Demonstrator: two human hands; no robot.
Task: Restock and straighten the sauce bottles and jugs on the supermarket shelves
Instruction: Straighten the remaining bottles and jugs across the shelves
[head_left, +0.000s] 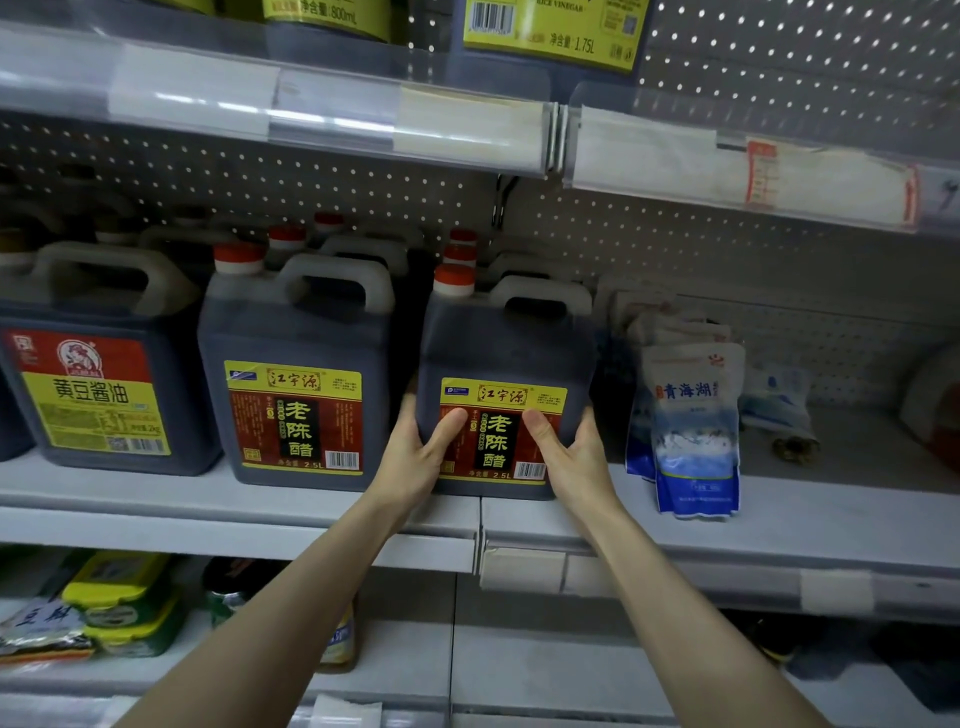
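Left hand (415, 460), right hand (574, 460) fingers (449, 423) clasp jug (506, 343).

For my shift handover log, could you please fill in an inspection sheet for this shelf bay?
Surface: grey middle shelf, jugs lined up front to back.
Job's things: held vinegar jug upright at the shelf's front edge, label forward; second vinegar jug to its left, apart from it; soy sauce jug further left.
Clutter: blue-and-white pouches right of the held vinegar jug.
Hands: left hand and right hand grip the held vinegar jug's sides, thumbs on its label.
Cables: nothing seen.
Surroundings: pegboard back panel; rice vinegar bottle on the shelf above; yellow-lidded tubs below.
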